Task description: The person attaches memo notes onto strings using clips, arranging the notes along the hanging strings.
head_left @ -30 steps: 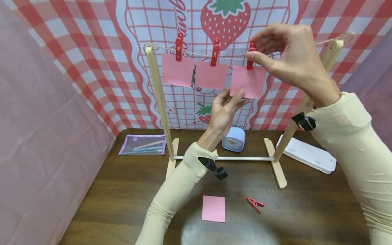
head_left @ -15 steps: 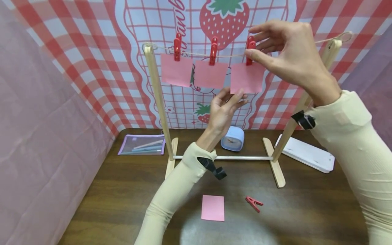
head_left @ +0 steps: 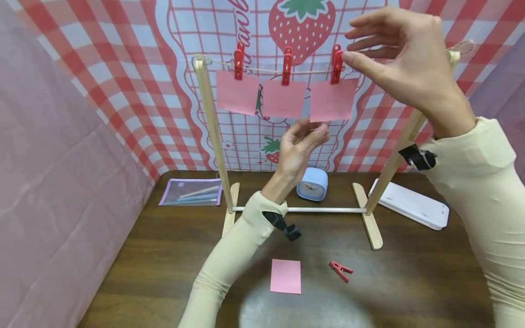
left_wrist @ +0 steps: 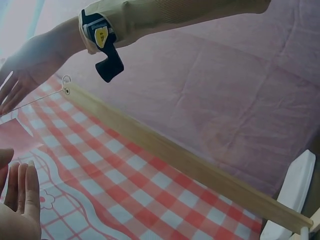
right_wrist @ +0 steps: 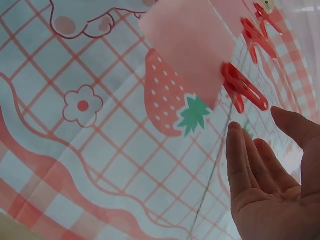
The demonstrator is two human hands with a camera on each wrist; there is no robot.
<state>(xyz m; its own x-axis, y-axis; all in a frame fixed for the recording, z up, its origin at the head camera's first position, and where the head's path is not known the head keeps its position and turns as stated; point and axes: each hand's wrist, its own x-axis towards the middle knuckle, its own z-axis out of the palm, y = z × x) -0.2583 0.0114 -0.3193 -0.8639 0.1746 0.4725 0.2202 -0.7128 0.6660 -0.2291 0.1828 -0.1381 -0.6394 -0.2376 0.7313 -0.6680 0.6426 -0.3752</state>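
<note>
Far down and left of the left hand (head_left: pixel 296 152), we see a purple-edged pouch (head_left: pixel 190 200) on the brown table (head_left: pixel 164 273). Next rises the stand's left wooden post (head_left: pixel 213 132), tied with a string (head_left: pixel 309 72). Up and left of the left hand, the left pink note (head_left: pixel 238 94) and the middle pink note (head_left: pixel 283 99) hang side by side, each from a red clothespin. Well below that hand, a loose pink note (head_left: pixel 285 276) lies flat. The hand itself is relaxed and pinches nothing, just beneath the right pink note (head_left: pixel 333 100); we cannot tell whether a fingertip touches it. Below the hand stands a blue clock (head_left: pixel 312 184). The right clothespin (head_left: pixel 337 64) clips the right note, just beside the right hand (head_left: pixel 410 64). Far below, a loose clothespin (head_left: pixel 340 271) lies on the table. The right hand is wide, thumb parted from fingers, gripping nothing. Under it, we see a white case (head_left: pixel 410 205).
</note>
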